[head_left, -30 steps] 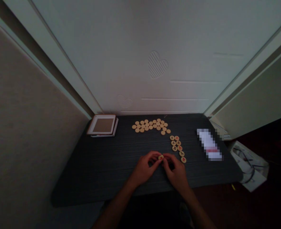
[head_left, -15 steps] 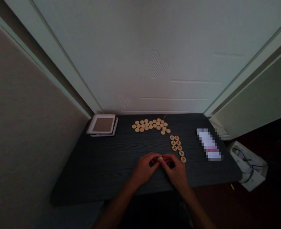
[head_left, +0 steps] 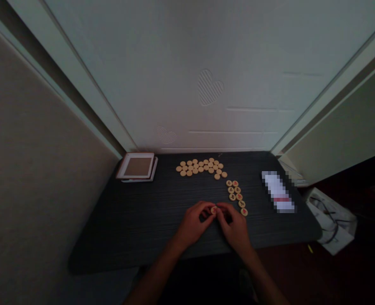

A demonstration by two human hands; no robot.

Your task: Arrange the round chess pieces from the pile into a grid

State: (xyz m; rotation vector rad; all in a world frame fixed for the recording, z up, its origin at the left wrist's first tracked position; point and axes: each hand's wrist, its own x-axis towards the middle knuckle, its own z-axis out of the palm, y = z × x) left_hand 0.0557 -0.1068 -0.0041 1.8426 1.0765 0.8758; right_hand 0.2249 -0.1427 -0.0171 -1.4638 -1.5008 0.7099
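White panel: the white panel (head_left: 162, 76), with raised hearts and grooves, stands along the far edge of the table in front of you.
Dark table: the dark table (head_left: 136, 224) stretches out under your hands.
White container: beyond the table's right end, the white container (head_left: 340, 242) holds dark cables.
Flat box: at the far left corner, the flat box (head_left: 138, 167), white-rimmed and brown inside, rests on another white piece.
Blurred item: on your right lies the blurred item (head_left: 276, 188), white with a red band; its details are masked.
Left hand: your left hand (head_left: 193, 222) pinches the held disc between thumb and forefinger.
Right hand: your right hand (head_left: 234, 224) curls in, fingertips at that disc's right edge; you cannot tell whether they grip.
Plain discs: the plain discs (head_left: 201, 169) cluster near the far edge.
Marked discs: eight marked discs (head_left: 237, 190), three red and five dark, lie beyond and right of your right hand.
Held disc: the held disc (head_left: 214, 210) shows a red mark, between your hands.
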